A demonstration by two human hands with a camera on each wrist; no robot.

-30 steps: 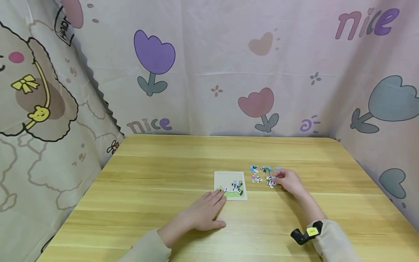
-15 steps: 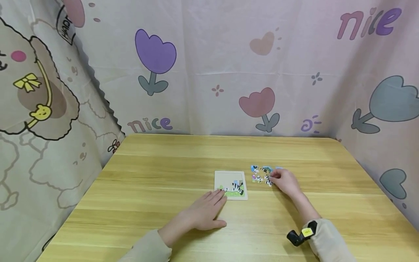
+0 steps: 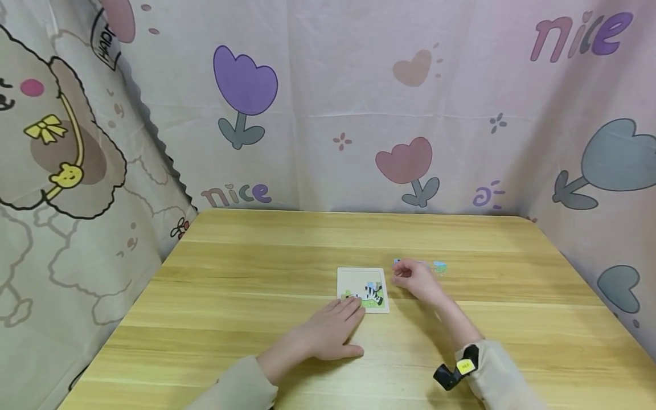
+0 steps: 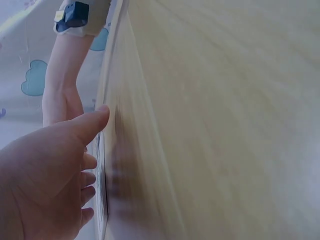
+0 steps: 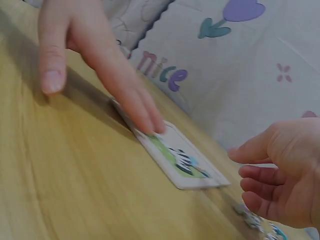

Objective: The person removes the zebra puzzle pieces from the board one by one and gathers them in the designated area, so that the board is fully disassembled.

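My left hand lies flat with straight fingers, its fingertips resting on the lower left of a square puzzle board. A zebra on green grass fills the lower part of that board, and the upper part is plain. Just right of the board is my right hand, fingers curled with thumb and index tips close together. Whether a piece sits between them is hidden. Loose puzzle pieces lie beneath this hand in the right wrist view. One blue-topped puzzle piece shows beyond the knuckles.
Everything lies on a wood-grain table. A printed curtain hangs behind the table's far edge and along its sides. The right wrist wears a black camera on a strap.
My right hand has moved left from the zebra-striped piece towards the board and now covers most loose pieces. That piece shifted slightly left earlier and is now out of sight. The left hand slid slightly right.
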